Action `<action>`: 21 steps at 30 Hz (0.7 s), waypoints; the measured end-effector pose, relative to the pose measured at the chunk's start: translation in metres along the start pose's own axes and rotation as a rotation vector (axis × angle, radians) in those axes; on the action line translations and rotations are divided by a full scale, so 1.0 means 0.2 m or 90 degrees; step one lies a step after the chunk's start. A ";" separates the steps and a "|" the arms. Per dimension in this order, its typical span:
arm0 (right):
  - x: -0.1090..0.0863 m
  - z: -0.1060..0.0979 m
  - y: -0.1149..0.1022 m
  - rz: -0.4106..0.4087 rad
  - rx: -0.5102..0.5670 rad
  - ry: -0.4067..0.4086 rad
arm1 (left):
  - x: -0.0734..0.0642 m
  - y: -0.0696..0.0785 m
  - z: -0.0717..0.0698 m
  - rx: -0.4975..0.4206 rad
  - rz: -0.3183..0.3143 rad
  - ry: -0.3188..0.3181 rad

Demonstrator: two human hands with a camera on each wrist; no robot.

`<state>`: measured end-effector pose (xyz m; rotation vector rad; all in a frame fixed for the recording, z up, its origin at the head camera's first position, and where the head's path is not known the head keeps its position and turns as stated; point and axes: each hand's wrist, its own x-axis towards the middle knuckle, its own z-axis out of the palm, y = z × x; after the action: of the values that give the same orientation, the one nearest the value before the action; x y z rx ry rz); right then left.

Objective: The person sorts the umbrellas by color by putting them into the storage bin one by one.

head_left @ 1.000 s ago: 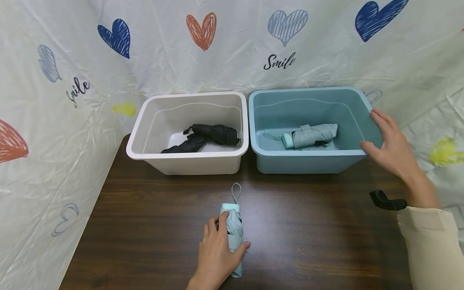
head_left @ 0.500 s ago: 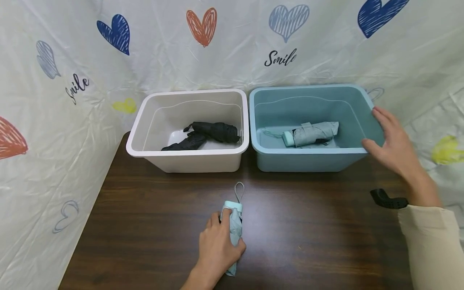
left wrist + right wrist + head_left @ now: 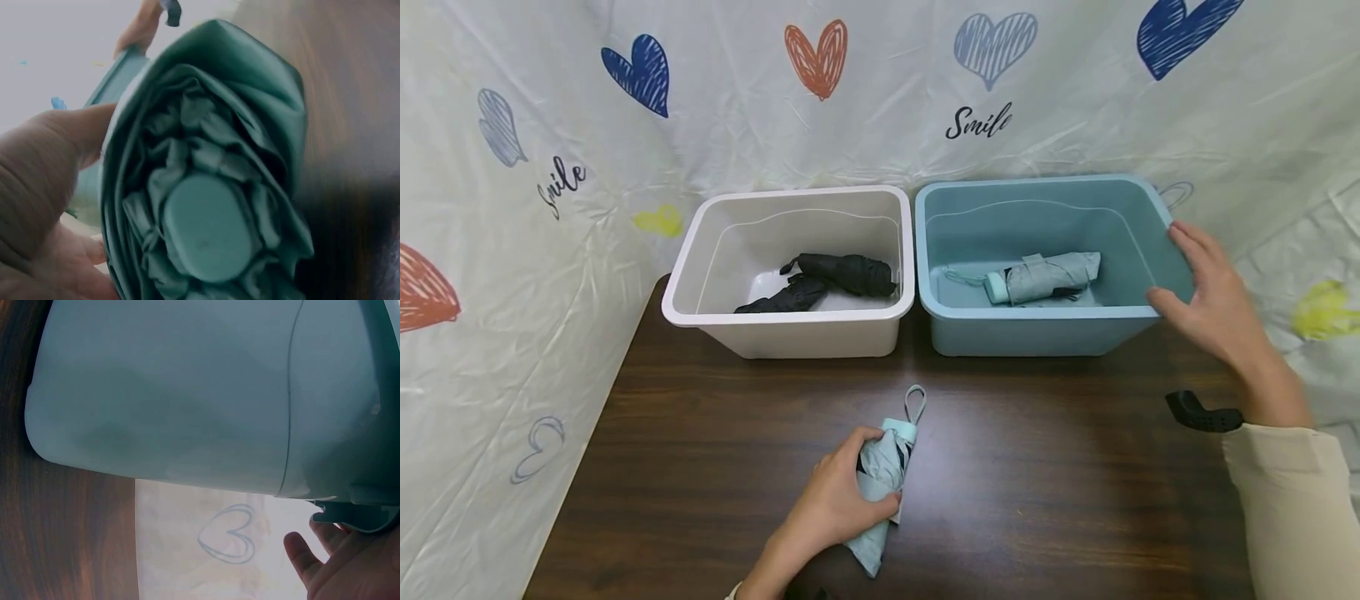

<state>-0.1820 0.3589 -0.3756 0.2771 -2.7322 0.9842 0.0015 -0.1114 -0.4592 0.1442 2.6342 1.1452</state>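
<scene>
My left hand (image 3: 838, 492) grips a folded light-green umbrella (image 3: 880, 475) at the front middle, thumb on its near right side and fingers across its far left. The umbrella slants, its mint handle and wrist loop pointing up and right. Its bunched fabric end (image 3: 209, 225) fills the left wrist view. My right hand (image 3: 1213, 300) holds the right rim of the blue bin (image 3: 1015, 333), thumb at the front corner; some fingers show beyond the rim in the right wrist view. Inside that bin lies another light-green folded umbrella (image 3: 1048, 277).
A white bin (image 3: 805, 337) stands left of the blue one, nearly touching it, with black folded umbrellas (image 3: 846, 275) inside. Both stand at the back of a dark wooden table (image 3: 700, 467). Behind hangs a white sheet (image 3: 880, 108) printed with hearts.
My left hand has closed around the umbrella and turned it, so its handle end now swings right and its lower end left. The right hand stays on the blue bin.
</scene>
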 end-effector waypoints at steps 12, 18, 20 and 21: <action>0.01 0.00 0.01 0.007 -0.001 -0.004 | 0.01 -0.01 -0.05 -0.117 0.038 -0.048; 0.00 0.00 0.01 0.003 0.005 0.001 | 0.03 0.02 -0.11 -0.157 0.054 -0.067; 0.00 0.00 0.01 0.003 0.005 0.003 | 0.03 0.03 -0.13 -0.164 0.067 -0.062; 0.00 0.01 0.01 0.002 0.004 0.003 | 0.04 0.03 -0.13 -0.163 0.075 -0.057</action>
<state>-0.1829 0.3591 -0.3772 0.2714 -2.7260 0.9937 -0.0134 -0.1246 -0.4386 0.2949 2.4041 1.4653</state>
